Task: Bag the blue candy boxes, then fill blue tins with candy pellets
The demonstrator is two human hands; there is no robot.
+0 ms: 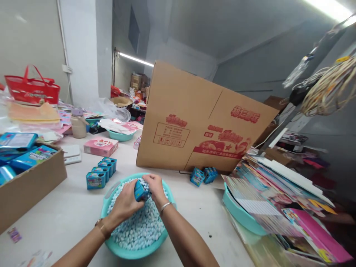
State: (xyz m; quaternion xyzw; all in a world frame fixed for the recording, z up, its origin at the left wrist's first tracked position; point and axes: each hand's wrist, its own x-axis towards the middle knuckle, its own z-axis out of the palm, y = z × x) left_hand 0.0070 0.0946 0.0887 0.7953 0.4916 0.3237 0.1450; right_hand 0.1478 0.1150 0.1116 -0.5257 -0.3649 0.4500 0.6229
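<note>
My left hand (125,203) is wrapped round a small blue box (140,191), holding it tilted over a turquoise basin (130,253). Small pale, rounded candies (141,231) fill the basin. My right hand (155,188) is closed at the far end of the box, fingertips down among the candies; what is between them is hidden. To the left of the basin, several similar blue boxes (96,180) stand in a row on the table (80,213).
An open carton (33,187) of blue packs stands at the left. Behind the basin leans a large cardboard box (200,126), with more small blue boxes (197,177) at its foot. On the right, a turquoise tub (241,215) sits under stacked printed sheets (261,207).
</note>
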